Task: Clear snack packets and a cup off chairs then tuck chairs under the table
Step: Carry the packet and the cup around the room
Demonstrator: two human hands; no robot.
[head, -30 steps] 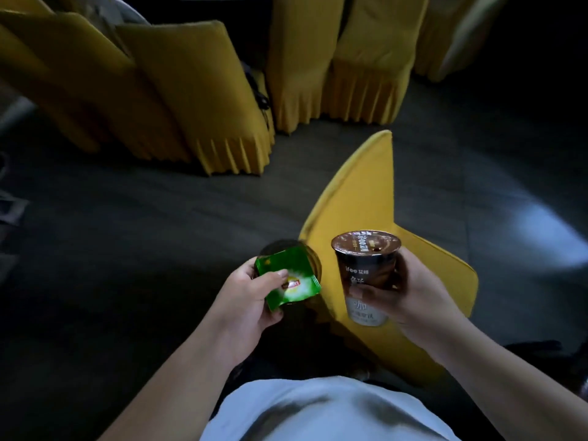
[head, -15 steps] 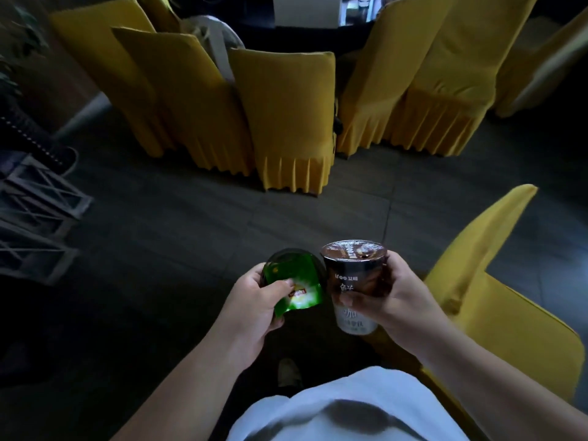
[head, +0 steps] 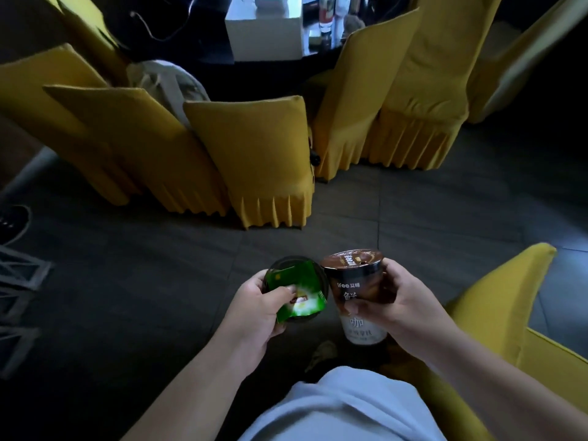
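My left hand (head: 254, 310) grips a green snack packet (head: 302, 294) pressed against a dark round lid-like object behind it. My right hand (head: 404, 300) holds a brown and white coffee cup (head: 356, 281) with a sealed brown lid, upright, touching the packet's right side. Both are held in front of my waist over the dark floor. A yellow-covered chair (head: 509, 307) stands close at my right, its back pointing up. Several more yellow-covered chairs (head: 254, 154) stand ahead around a dark table (head: 210, 46).
A white box (head: 264, 33) and bottles (head: 327, 14) sit on the table. A pale garment (head: 165, 81) hangs over a chair at the left. A shoe (head: 12, 221) and a metal frame rack (head: 19, 281) lie at the left edge. Dark tiled floor lies between me and the chairs.
The view has swung up and left: the near chair slid to the right edge and the table with its ring of chairs came into sight. Both hands keep their hold.
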